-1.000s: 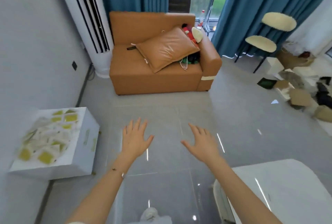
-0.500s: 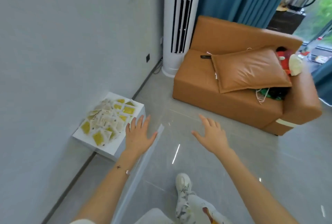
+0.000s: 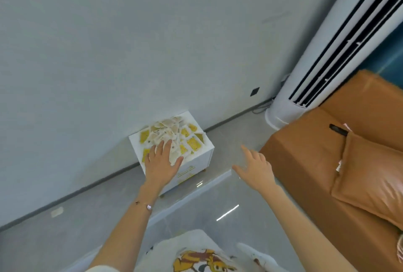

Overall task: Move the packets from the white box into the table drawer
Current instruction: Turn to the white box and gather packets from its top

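Observation:
A white box (image 3: 199,158) stands on the floor against the grey wall. On its top lie several white and yellow packets (image 3: 174,135) in a heap. Two gold bars show on its front face. My left hand (image 3: 162,163) is stretched out in front of the box, fingers apart, overlapping the near edge of the heap; whether it touches the packets I cannot tell. My right hand (image 3: 255,168) hovers open over the floor to the right of the box and holds nothing. The table drawer is not in view.
An orange sofa (image 3: 327,162) with a cushion (image 3: 375,175) fills the right side. A tall white air conditioner (image 3: 322,64) stands in the corner behind it. Glossy grey floor (image 3: 65,228) runs along the wall. My printed clothing shows at the bottom edge.
The view has swung left and down toward the wall and the white box. The box now sits closer and more central. My left hand has come up over its near edge; the right stays open.

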The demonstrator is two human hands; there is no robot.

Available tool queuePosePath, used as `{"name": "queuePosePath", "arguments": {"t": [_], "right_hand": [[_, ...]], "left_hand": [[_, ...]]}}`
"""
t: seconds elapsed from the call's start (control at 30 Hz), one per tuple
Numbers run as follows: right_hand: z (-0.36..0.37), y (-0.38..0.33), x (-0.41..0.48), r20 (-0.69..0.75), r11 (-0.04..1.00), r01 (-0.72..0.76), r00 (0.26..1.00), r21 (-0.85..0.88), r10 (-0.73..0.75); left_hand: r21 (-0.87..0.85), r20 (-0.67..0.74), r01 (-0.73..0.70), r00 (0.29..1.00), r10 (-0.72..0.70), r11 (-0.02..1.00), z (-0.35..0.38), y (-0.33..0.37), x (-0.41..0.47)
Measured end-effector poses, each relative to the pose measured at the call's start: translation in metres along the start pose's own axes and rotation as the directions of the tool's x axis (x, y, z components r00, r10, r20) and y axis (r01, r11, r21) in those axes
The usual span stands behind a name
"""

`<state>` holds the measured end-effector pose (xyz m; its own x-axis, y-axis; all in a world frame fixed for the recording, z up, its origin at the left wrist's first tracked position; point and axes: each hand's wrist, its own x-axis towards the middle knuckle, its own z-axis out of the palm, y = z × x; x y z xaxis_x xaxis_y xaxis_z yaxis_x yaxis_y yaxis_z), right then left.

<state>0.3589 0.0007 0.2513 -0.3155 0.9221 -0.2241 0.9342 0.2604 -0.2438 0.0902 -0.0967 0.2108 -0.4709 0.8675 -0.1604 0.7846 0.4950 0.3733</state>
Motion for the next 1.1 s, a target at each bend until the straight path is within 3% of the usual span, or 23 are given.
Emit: {"name": "queuePosePath", "arguments": {"t": [0.2, 0.33, 0.7, 0.87, 1.1], "right_hand": [[-0.005, -0.017, 0.065, 0.071, 0.996, 0.087, 0.994, 0.028, -0.089], [-0.002, -0.032, 0.107, 0.106, 0.992, 0.109, 0.988, 0.060, -0.115], [0.030, -0.074, 0.208, 0.176, 0.995, 0.076, 0.980, 0.071, -0.087], [0.080, -0.081, 0.251, 0.280, 0.996, 0.004, 0.960, 0.090, -0.029], [0.210, -0.091, 0.320, 0.490, 0.998, -0.041, 0.872, 0.052, 0.010]], "left_hand": [[0.027, -0.034, 0.192, 0.981, -0.191, 0.981, -0.008, -0.027, 0.020], [-0.044, -0.051, 0.313, 0.948, -0.315, 0.949, -0.010, -0.046, 0.049], [-0.068, 0.089, 0.383, 0.922, -0.377, 0.921, 0.018, -0.094, 0.128], [-0.047, 0.123, 0.447, 0.890, -0.439, 0.893, 0.046, -0.112, 0.154], [-0.096, 0.231, 0.625, 0.771, -0.593, 0.775, 0.138, -0.160, 0.198]]}}
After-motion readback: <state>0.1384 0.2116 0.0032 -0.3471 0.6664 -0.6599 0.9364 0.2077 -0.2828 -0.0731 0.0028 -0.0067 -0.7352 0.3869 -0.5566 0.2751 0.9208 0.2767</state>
